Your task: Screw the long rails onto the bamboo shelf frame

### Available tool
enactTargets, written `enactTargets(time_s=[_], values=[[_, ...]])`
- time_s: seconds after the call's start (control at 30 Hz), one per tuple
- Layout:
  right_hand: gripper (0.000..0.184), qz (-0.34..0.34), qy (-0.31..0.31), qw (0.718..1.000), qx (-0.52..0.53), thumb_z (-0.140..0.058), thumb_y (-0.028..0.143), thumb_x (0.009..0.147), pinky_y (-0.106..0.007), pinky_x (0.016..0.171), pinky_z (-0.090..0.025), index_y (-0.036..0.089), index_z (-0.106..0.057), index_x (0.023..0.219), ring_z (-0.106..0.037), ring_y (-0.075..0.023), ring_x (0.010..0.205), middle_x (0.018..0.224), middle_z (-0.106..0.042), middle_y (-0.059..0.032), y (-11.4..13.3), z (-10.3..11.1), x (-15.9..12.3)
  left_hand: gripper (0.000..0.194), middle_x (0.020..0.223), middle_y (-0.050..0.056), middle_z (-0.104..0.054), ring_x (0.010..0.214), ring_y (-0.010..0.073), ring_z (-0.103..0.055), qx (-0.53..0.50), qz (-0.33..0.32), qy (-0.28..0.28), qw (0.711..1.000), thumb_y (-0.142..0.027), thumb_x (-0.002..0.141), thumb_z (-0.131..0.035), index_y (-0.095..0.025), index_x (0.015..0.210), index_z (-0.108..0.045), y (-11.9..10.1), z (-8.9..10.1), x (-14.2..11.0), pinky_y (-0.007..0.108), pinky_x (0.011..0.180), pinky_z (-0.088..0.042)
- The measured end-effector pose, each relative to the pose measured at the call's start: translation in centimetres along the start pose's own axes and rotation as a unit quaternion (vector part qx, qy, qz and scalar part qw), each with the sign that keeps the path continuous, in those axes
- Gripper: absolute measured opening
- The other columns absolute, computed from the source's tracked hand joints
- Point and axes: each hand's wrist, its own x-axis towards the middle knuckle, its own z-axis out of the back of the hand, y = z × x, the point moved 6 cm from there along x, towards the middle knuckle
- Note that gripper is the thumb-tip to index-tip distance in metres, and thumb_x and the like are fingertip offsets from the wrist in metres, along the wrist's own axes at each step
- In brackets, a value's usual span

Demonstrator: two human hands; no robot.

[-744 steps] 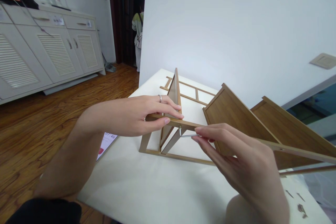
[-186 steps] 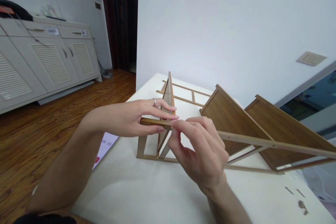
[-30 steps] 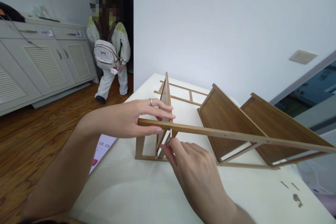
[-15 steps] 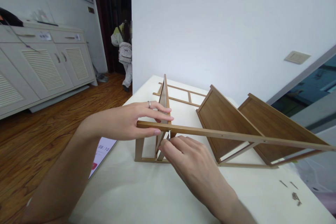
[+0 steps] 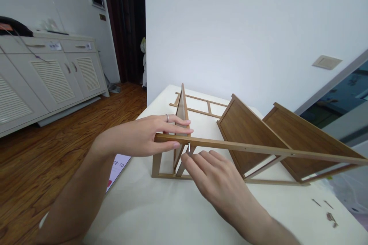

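Note:
A brown wooden shelf frame (image 5: 227,145) lies on its side, with several panels standing up from it. My left hand (image 5: 146,134) grips the frame's left end, thumb on the near side of the top rail and fingers stretched over to the end panel (image 5: 181,109). Just below that rail, my right hand (image 5: 215,176) is closed on a small silver Allen key (image 5: 189,147), whose upper end meets the rail at the panel joint. Most of the key is hidden by my fingers. Two larger panels (image 5: 247,134) slant at the right of the frame.
The frame rests on a white table (image 5: 161,214). A lit phone (image 5: 118,168) lies by its left edge, and several screws (image 5: 331,218) at the right. Behind the frame lies a ladder-like wooden side piece (image 5: 209,108). A wall rises behind; a white cabinet (image 5: 57,80) stands left.
The view has shifted slightly, and the person by the doorway has moved right, now mostly hidden behind the wall. Both hands keep their places at the joint, the right hand's fingers slightly turned.

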Motion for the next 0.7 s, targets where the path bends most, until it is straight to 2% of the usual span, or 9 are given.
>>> enactTargets(time_s=[0.1,0.23,0.37,0.47,0.6,0.7], values=[[0.02,0.073,-0.044,0.993,-0.083,-0.048,0.005,0.101,-0.035,0.062,-0.034,0.015,-0.063,0.095,-0.049,-0.0176,0.066,0.074,-0.057,-0.0005,0.3,0.3,0.2,0.04,0.154,0.004,-0.062,0.147,0.0221,-0.055,0.001,-0.002,-0.003,1.0,-0.035,0.104,-0.062,-0.032,0.144,-0.066,-0.1,0.1,0.0,0.032,0.123,-0.044],[0.025,0.161,-0.061,0.979,-0.106,-0.048,0.008,0.102,-0.036,0.061,-0.027,0.018,-0.06,0.082,-0.045,-0.0173,0.068,0.072,-0.052,-0.0003,0.4,0.7,0.6,0.04,0.153,0.005,-0.063,0.146,0.0233,-0.056,0.0,-0.007,-0.008,1.0,-0.033,0.104,-0.061,-0.032,0.143,-0.066,-0.1,0.1,0.0,0.034,0.122,-0.045],[0.023,0.219,-0.059,0.965,-0.134,-0.048,0.01,0.103,-0.038,0.069,-0.033,0.014,-0.068,0.092,-0.053,-0.0195,0.084,0.091,-0.062,-0.0068,0.7,1.1,0.7,0.042,0.152,0.005,-0.063,0.146,0.0226,-0.055,-0.004,-0.009,-0.009,1.0,-0.033,0.104,-0.061,-0.031,0.146,-0.064,0.0,-0.1,-0.2,0.033,0.122,-0.045],[0.025,0.233,-0.052,0.958,-0.159,-0.046,0.01,0.103,-0.039,0.074,-0.035,0.011,-0.071,0.101,-0.058,-0.0219,0.094,0.099,-0.066,-0.0105,1.1,1.2,0.8,0.043,0.154,0.006,-0.062,0.146,0.0221,-0.056,-0.007,-0.003,-0.011,1.0,-0.035,0.104,-0.061,-0.031,0.147,-0.063,0.2,-0.2,-0.2,0.033,0.121,-0.046],[0.026,0.22,-0.043,0.96,-0.167,-0.048,0.006,0.099,-0.037,0.07,-0.036,0.013,-0.073,0.096,-0.057,-0.02,0.083,0.088,-0.063,-0.0062,1.3,1.1,1.0,0.044,0.153,0.005,-0.063,0.145,0.0217,-0.056,-0.001,0.001,-0.016,1.0,-0.038,0.103,-0.062,-0.03,0.147,-0.063,0.3,-0.1,-0.1,0.034,0.123,-0.045],[0.026,0.218,-0.069,0.96,-0.159,-0.049,0.006,0.098,-0.037,0.069,-0.036,0.014,-0.073,0.093,-0.056,-0.0193,0.08,0.086,-0.065,-0.0053,1.4,1.2,1.0,0.046,0.152,0.003,-0.064,0.147,0.0211,-0.055,-0.006,0.0,-0.014,1.0,-0.04,0.102,-0.065,-0.03,0.147,-0.063,0.4,-0.1,-0.1,0.034,0.124,-0.044]])
